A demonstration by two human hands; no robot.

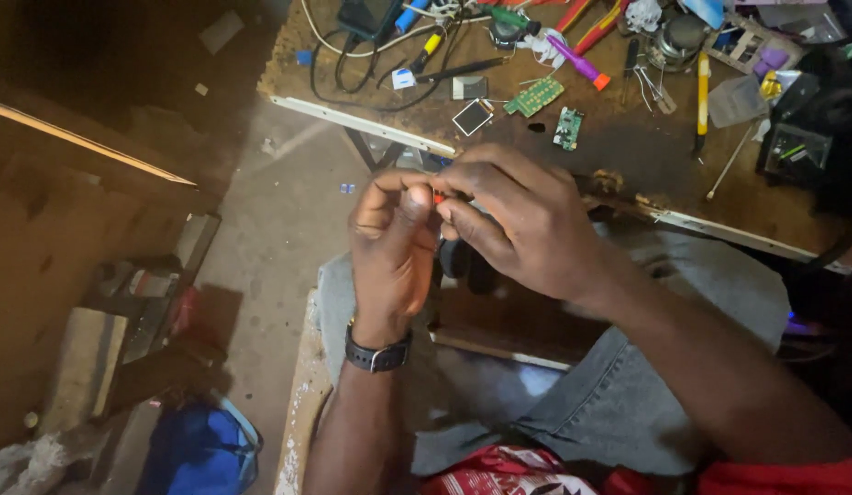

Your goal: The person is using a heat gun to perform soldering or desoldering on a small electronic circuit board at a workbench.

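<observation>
From the head camera we look down on our own two hands, brought together just in front of the tabletop (628, 156) edge and above our lap; the left hand (389, 243) is curled closed, its thumb and fingers pinching a small red part (438, 197), and the right hand (518, 225) closes over from the other side, fingertips meeting the same part — what exactly the piece is we cannot tell, since only a speck of red shows between the fingers; a dark wristwatch (377, 353) sits on the left wrist; just beneath the hands a black rounded object (469, 261) rests partly hidden; beyond them on the tabletop lie two green circuit boards (534, 96), a small square screen (472, 116), a purple-handled tool (577, 62), a yellow-handled tool (703, 92) and black cables (353, 73); a blue bag (201, 449) sits on the floor at lower left.
</observation>
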